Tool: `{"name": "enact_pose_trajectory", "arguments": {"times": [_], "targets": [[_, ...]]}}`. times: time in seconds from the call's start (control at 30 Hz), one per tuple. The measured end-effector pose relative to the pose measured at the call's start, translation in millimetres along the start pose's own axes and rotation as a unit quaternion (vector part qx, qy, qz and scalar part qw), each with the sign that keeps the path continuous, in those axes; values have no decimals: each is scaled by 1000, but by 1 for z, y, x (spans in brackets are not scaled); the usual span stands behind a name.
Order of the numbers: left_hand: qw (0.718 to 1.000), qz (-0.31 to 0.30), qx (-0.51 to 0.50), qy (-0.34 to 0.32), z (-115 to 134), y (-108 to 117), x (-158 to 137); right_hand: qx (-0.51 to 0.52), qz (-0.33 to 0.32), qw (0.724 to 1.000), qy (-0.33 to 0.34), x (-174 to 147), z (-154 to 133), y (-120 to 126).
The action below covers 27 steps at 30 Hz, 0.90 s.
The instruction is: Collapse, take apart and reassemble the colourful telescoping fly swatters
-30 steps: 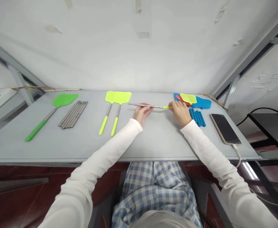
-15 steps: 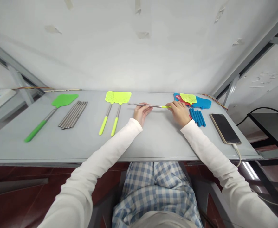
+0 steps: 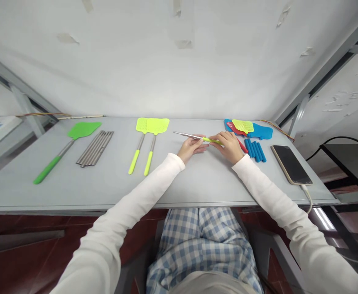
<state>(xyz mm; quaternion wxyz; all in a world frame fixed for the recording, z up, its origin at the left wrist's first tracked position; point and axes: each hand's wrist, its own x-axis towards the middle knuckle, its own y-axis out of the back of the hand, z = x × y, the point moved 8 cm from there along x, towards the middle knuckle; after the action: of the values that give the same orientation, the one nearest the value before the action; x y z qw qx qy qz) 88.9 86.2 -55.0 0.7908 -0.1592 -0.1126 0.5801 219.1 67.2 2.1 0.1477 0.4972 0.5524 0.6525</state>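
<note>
Between my hands is a thin metal fly swatter rod (image 3: 185, 134) with a yellow-green grip (image 3: 207, 140), its bare metal end pointing left and slightly up. My left hand (image 3: 192, 148) is closed around it where metal meets grip, some fingers reaching out beneath. My right hand (image 3: 228, 146) pinches the grip at its right end and hides the tip. Left of my hands lie two yellow-green fly swatters (image 3: 153, 126) with matching grips. Close to my right hand are blue grip sleeves (image 3: 254, 150) and a red fly swatter (image 3: 233, 127), partly covered.
Several bare metal tubes (image 3: 94, 148) lie on the left, beside a green fly swatter (image 3: 80, 130). At back right, a yellow swatter head (image 3: 243, 125) rests over blue heads (image 3: 263, 131). A phone (image 3: 291, 164) with a cable (image 3: 306, 194) sits near the table's right edge.
My left hand has slid right along the rod to the grip, closer to my right hand. The rod has shifted right and tilts more, and more of the yellow-green grip shows.
</note>
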Motion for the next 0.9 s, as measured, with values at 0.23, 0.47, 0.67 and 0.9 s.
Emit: {"name": "enact_pose_trajectory", "arguments": {"times": [0.23,0.47,0.67,0.9], "targets": [[998,16,-54,1,2,1,1,-59,80,978,-182,0,79,11],[998,52,-28,16,8,5,-1,-154,17,917,-369,-29,156,-10],[995,50,86,-19,21,14,2,-193,6,923,-333,-28,147,1],[934,75,316,-146,51,32,-1,-155,176,916,-324,-22,128,49]]}}
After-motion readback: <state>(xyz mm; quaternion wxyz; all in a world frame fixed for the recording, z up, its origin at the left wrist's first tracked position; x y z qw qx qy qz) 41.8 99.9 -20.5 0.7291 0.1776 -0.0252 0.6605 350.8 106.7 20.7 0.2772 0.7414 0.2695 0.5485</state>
